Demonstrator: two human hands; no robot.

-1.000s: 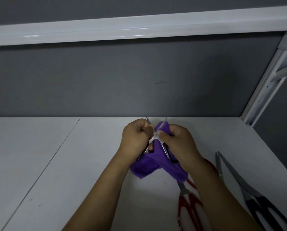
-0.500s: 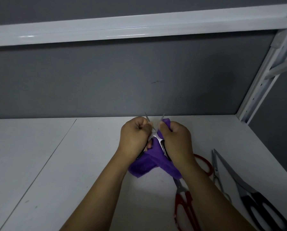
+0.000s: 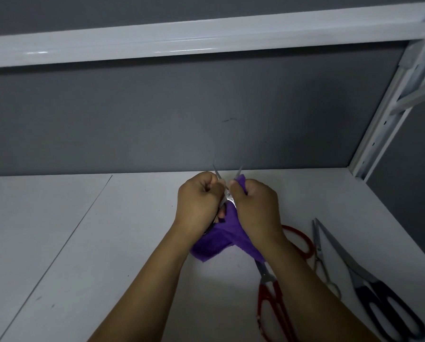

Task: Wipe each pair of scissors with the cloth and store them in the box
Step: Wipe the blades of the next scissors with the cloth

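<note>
- Currently, on the right side of the white table (image 3: 83, 243), I read three pairs lying flat side by side, tips pointing away: red-handled scissors (image 3: 272, 302), slim all-metal scissors (image 3: 318, 248) and large black-handled scissors (image 3: 379, 294).
- The right forearm crosses the red-handled scissors and blocks their blades.
- A matt grey back panel (image 3: 182, 119) closes the table's far edge. A glossy white shelf rail (image 3: 206, 38) runs overhead, and a slotted white upright (image 3: 379, 134) stands at the right corner.
- Held scissors (image 3: 227, 196): small, bright metal, blades spread in a V with tips up. They sit between both hands, above the table's middle near the back.
- Left hand (image 3: 198, 201): fingers curled tight around one side of the held scissors.
- Right hand (image 3: 256, 206): fingers curled, pinching the purple cloth (image 3: 216, 240) against the other blade.
- The purple cloth is soft and napped, and hangs in folds beneath both hands.
- Hidden: hands and cloth cover the held scissors' handles. I cannot tell which pair the red loop (image 3: 302, 240) beside the right wrist belongs to.
</note>
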